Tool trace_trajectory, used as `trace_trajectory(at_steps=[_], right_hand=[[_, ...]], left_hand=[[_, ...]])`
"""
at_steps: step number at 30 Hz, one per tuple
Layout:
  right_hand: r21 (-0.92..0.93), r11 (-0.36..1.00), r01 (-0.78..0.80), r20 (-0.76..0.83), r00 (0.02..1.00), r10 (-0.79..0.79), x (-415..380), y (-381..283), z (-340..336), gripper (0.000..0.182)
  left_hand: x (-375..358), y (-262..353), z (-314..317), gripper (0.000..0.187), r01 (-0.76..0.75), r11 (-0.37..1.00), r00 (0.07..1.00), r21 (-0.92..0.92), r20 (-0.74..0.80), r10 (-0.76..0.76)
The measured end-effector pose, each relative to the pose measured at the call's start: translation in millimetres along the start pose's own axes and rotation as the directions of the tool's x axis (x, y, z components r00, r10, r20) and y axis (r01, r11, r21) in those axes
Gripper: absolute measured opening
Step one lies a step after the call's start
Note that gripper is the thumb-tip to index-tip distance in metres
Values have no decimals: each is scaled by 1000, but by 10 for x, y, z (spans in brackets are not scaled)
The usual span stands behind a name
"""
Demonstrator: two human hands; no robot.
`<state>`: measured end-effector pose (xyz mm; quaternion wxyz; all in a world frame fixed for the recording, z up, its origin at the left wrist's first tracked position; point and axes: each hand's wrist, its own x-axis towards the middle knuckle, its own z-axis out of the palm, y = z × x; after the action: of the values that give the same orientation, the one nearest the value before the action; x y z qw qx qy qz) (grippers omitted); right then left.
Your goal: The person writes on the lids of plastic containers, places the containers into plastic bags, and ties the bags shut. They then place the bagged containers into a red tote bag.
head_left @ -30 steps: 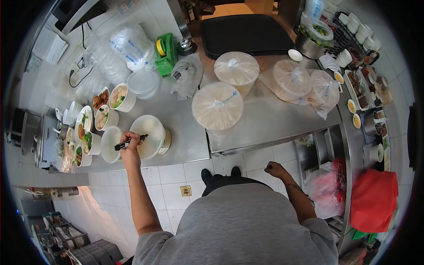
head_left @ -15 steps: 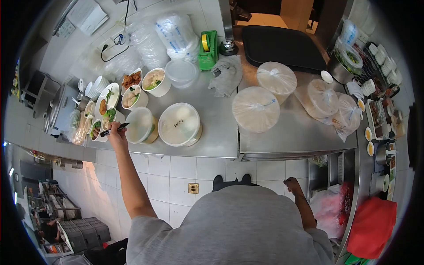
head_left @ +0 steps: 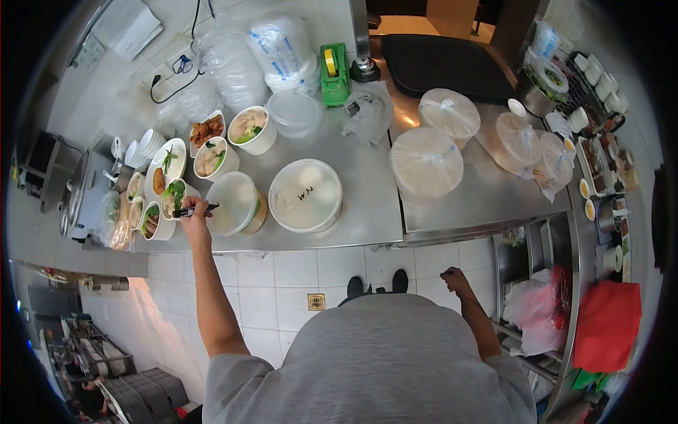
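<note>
Closed round a black marker (head_left: pixel 185 212), my left hand (head_left: pixel 197 214) is over the front left of the steel counter. The marker's tip points right, at the edge of a lidded tub (head_left: pixel 231 203) without visible writing. Beside that tub stands a larger lidded tub (head_left: pixel 305 196) with black letters on its lid. An open bowl with greens (head_left: pixel 174 198) is just behind and left of the hand. My right hand (head_left: pixel 458 280) hangs over the floor in front of the counter, fingers curled; whether it holds something is too small to tell.
Open food bowls (head_left: pixel 216 158) and an oval plate (head_left: pixel 167 168) stand at the left. A green tape dispenser (head_left: pixel 335 75), a grey cloth (head_left: pixel 368 113) and a black tray (head_left: pixel 448 67) lie farther back. Bagged round containers (head_left: pixel 426 163) sit right of centre.
My left hand has shifted slightly right with the marker, now beside the unmarked tub's lid. My right hand has moved slightly left and up. The whole view has shifted a little.
</note>
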<state>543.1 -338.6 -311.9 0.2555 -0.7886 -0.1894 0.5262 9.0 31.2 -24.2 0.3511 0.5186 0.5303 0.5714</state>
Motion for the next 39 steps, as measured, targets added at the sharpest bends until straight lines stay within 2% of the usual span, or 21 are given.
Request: trace_trajectory(at_steps=[5,7,10,13,16,20,23,26,28,29,31,33,35,37,38,39], right_hand=[[0,1000,13,-16,1000,-13,-125,-4,227,29],[21,1000,-19,-17,1000,19,-172,63,263,24],[18,998,-63,-46,997,64,-277,195,296,22],[31,994,-103,-63,993,104,-350,325,319,24],[27,991,-130,-63,989,132,-420,366,357,25],[32,990,-135,-68,988,137,-415,395,395,24],[19,997,-75,-44,996,75,-323,420,386,24],[-343,931,123,-66,986,-154,-189,353,354,27],[-294,931,215,109,976,-191,-280,-31,355,24],[-264,930,256,196,958,-208,-442,-378,369,23],[-77,956,282,445,868,-220,-886,-1198,401,18],[-49,886,460,528,765,-368,-1166,-1801,423,21],[30,628,778,436,555,-709,-1245,-2212,511,36],[109,626,772,444,526,-726,-1573,-2900,475,47],[140,574,807,417,478,-773,-1608,-3149,500,49],[168,517,839,394,424,-815,-1619,-3376,531,52]], left_hand=[[-45,100,29,8,16,1000,1000,7,24,-16],[-22,84,3,9,30,999,998,-37,63,-27],[-32,105,-1,8,63,998,995,-10,82,-62],[-21,108,6,9,78,986,992,-148,107,-63],[-4,75,1,8,52,998,987,-39,154,-46],[34,8,-72,8,83,988,980,-128,191,-57],[19,42,-57,8,98,988,977,-116,201,-73],[18,67,-21,8,88,992,974,-94,219,-66],[23,49,-2,7,96,989,979,-116,190,-73],[40,35,-16,7,102,989,977,-111,199,-78],[66,11,-59,8,116,988,972,-102,218,-91],[52,75,1,10,104,957,989,-272,132,-70],[-14,307,177,14,75,901,997,-428,44,-62],[-128,647,459,15,130,822,990,-554,120,-75],[-211,808,613,16,159,776,985,-611,154,-80],[-319,964,815,17,135,795,980,-591,196,-21]])
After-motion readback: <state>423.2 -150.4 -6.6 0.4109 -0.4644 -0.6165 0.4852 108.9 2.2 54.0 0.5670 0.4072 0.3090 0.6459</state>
